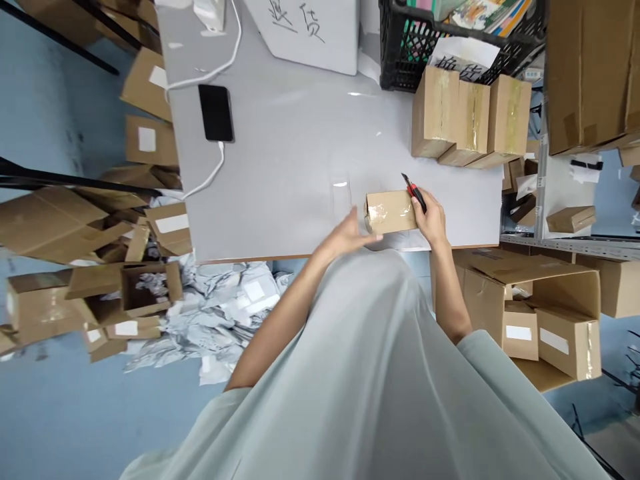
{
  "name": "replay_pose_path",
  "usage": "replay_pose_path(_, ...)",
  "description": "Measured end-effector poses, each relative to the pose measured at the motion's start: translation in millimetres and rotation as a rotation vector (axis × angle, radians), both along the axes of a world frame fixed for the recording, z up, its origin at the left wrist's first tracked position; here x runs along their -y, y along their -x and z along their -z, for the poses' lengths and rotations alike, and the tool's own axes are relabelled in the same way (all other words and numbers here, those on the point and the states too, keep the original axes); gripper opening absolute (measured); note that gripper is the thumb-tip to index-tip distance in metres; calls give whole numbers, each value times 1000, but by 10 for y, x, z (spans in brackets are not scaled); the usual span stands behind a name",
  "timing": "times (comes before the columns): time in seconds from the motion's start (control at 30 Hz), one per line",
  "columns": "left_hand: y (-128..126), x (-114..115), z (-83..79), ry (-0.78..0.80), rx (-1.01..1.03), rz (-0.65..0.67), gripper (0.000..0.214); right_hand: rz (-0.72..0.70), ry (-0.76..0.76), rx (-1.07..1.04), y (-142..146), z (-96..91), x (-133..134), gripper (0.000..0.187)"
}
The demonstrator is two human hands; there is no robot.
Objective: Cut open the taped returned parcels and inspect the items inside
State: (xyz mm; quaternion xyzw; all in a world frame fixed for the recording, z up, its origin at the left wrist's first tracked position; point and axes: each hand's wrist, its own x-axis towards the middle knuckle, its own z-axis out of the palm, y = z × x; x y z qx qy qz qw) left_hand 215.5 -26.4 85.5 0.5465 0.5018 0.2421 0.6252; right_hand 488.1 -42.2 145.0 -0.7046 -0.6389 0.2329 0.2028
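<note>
Grey tabletop [280,160] is filling the upper middle of the frame, and a small cardboard box [393,212] is sitting near its front edge, just right of centre. It's looking light and fairly stiff to me, though what's inside isn't showing, so weight and fragility are guesses. Glossy tape is shining on the left half, so I'd expect that bit to be slicker; bare card on the long sides is probably the better hold. Right hand [433,217] is gripping a red-and-black utility knife [417,197] at the box's right end, blade pointing up-left, so watch that edge. Left hand [347,235] is hanging by the left end, fingers spread, holding nothing; can't tell if a fingertip is touching. Further out, three taped boxes [474,123] are standing upper right, and a phone [216,113] is lying upper left.
</note>
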Motion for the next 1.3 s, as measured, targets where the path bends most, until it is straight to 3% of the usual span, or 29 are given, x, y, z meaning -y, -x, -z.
replay_pose_path(0.07, 51, 153, -16, 191, 72, 63, 92, -23, 40, 8, -24, -37, -24, 58)
replay_pose_path(0.17, 104, 172, -3, 290, 68, -39, 74, 3, 123, 101, 12, -101, 42, 52)
replay_pose_path(0.3, 161, -135, 18, 114, -78, -213, 51, 22, 273, 174, 234, -186, 292, 44)
replay_pose_path(0.47, 118, -446, -24, -115, -140, -258, 21, -117, 492, 81, 634, -345, 612, 39)
replay_pose_path(0.57, 16, -436, -72, -206, -153, -232, 18, -134, 490, 197, 778, -497, 623, 44)
replay_pose_path(0.73, -150, -302, -75, -282, -126, -286, 15, -239, 498, 416, 806, -770, 352, 55)
replay_pose_path(0.93, -243, -219, 1, -348, -96, -321, 12, -357, 539, 542, 787, -911, 70, 55)
replay_pose_path(1.3, -267, -131, -118, -354, -134, -294, 20, -243, 622, 539, 1029, -1080, -11, 43)
